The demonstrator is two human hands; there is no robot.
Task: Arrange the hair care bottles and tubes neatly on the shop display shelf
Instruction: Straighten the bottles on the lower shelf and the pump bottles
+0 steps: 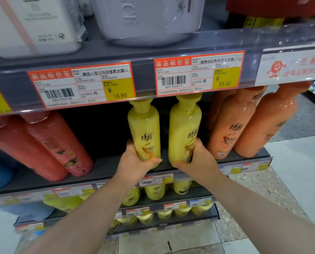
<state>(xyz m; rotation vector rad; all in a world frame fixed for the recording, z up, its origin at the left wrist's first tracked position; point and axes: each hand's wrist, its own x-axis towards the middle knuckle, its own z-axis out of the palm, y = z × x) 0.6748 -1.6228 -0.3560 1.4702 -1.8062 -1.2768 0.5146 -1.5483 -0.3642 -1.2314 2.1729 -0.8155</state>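
The left hand [134,160] holds one yellow shampoo bottle [144,129] and the right hand [199,158] holds another yellow bottle [185,132]. Both stand near the shelf's [105,173] front edge, between pink bottles [59,143] and orange bottles [231,125].

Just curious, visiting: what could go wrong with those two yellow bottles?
Left grip and right grip hold the yellow bottles near their bases, so the tall tops might tip. Their caps sit close under the price rail and may catch it. The orange bottles stand close; a nudge could topple them.

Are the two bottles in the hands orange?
No, the left hand grips the left yellow bottle and the right hand grips the right yellow bottle.
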